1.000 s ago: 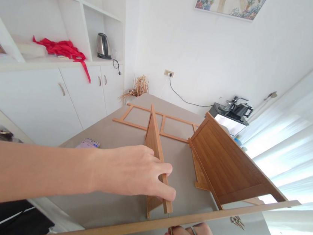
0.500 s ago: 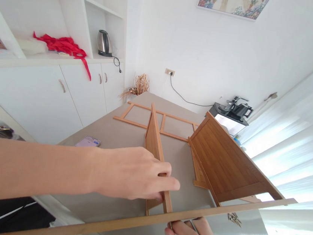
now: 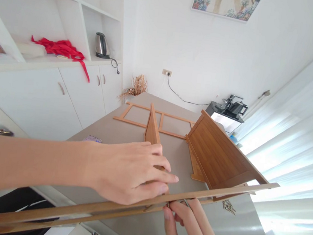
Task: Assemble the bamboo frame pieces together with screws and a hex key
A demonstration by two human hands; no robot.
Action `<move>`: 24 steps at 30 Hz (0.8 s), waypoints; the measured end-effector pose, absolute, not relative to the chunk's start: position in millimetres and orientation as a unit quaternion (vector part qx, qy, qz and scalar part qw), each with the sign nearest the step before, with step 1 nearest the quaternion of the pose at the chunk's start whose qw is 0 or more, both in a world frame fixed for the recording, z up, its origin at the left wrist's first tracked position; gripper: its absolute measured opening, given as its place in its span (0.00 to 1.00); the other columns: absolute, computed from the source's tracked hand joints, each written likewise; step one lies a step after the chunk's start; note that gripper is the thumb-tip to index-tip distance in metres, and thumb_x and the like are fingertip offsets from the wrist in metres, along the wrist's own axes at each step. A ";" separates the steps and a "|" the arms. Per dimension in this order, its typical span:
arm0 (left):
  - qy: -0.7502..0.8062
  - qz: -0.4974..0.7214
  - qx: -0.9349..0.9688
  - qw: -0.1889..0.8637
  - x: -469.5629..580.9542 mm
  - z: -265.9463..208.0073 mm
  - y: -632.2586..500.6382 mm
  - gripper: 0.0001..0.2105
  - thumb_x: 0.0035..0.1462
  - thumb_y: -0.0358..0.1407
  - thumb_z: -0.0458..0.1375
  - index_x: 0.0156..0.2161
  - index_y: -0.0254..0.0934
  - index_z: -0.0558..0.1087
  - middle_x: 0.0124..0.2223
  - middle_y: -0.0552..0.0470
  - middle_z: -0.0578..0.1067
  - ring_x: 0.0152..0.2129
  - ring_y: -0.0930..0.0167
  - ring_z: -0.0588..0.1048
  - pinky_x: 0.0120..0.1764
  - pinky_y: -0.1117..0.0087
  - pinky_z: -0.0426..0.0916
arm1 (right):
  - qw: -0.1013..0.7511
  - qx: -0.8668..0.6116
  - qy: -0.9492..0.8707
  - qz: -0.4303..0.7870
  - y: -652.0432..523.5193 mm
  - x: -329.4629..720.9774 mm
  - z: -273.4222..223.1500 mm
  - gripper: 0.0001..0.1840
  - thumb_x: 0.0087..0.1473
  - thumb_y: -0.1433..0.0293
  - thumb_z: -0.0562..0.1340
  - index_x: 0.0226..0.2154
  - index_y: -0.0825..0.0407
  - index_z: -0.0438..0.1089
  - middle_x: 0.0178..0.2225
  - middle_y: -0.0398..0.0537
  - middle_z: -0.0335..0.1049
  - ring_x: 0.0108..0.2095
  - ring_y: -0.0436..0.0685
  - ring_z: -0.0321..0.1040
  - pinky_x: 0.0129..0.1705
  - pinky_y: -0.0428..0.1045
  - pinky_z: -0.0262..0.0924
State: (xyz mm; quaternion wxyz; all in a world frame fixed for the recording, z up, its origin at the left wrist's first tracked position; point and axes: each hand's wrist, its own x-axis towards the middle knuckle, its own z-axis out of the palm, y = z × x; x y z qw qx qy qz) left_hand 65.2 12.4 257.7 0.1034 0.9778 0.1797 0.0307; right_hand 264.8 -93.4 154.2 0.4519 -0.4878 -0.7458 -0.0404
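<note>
My left hand [image 3: 135, 173] reaches across from the left and is closed over the near end of an upright wooden board [image 3: 153, 128]. Its fingertips lie just behind a long wooden side frame [image 3: 210, 194], which runs across the front and joins that end. In front of the frame, my right hand [image 3: 189, 227] pinches a small screw [image 3: 167, 204] against the frame's outer face, level with the board. A thin metal rod [image 3: 186, 202] shows between its fingers; its kind is unclear. A wider wooden panel [image 3: 217, 154] stands tilted at the frame's right part.
Several loose screws [image 3: 229, 207] lie on the grey table [image 3: 179, 165] at the right. Another wooden frame [image 3: 172, 124] lies flat toward the back. A phone [image 3: 93, 139] is partly hidden behind my left forearm. Curtains [image 3: 297, 148] hang at the right.
The front frame has tipped, its top edge leaning away and its lower rail now showing. My left hand has shifted slightly toward it, the thumb coming into view. My right hand keeps its pinch.
</note>
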 end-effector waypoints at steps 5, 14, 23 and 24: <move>0.099 0.047 0.993 0.042 67.8 254.2 24.6 0.13 0.70 0.32 0.54 0.55 0.38 0.75 0.51 0.50 0.80 0.41 0.67 0.72 0.50 0.66 0.64 | 0.448 -0.486 -0.750 -0.033 -95.9 264.9 150.9 0.05 0.64 0.74 0.61 0.36 0.49 0.70 0.32 0.45 0.70 0.28 0.48 0.69 0.34 0.42 0.67; 0.071 0.064 0.995 0.037 65.0 240.1 30.2 0.11 0.71 0.35 0.52 0.50 0.41 0.77 0.47 0.51 0.79 0.39 0.66 0.67 0.34 0.69 0.63 | 0.452 -0.476 -0.754 -0.009 -99.0 264.6 147.4 0.04 0.65 0.74 0.60 0.38 0.49 0.68 0.36 0.46 0.69 0.33 0.50 0.70 0.37 0.44 0.66; 0.034 0.089 0.995 -0.011 67.1 240.9 27.9 0.09 0.70 0.31 0.54 0.45 0.40 0.76 0.44 0.49 0.79 0.39 0.67 0.69 0.33 0.69 0.64 | 0.451 -0.503 -0.736 -0.038 -102.7 253.3 154.0 0.05 0.65 0.73 0.61 0.35 0.49 0.66 0.31 0.43 0.65 0.31 0.49 0.65 0.34 0.45 0.60; 0.031 0.091 0.995 -0.015 67.4 240.7 27.8 0.09 0.70 0.31 0.53 0.45 0.40 0.76 0.44 0.49 0.79 0.39 0.67 0.69 0.33 0.70 0.64 | 0.449 -0.506 -0.735 -0.041 -102.9 252.6 154.1 0.05 0.65 0.73 0.61 0.35 0.49 0.65 0.31 0.42 0.65 0.31 0.50 0.64 0.34 0.45 0.59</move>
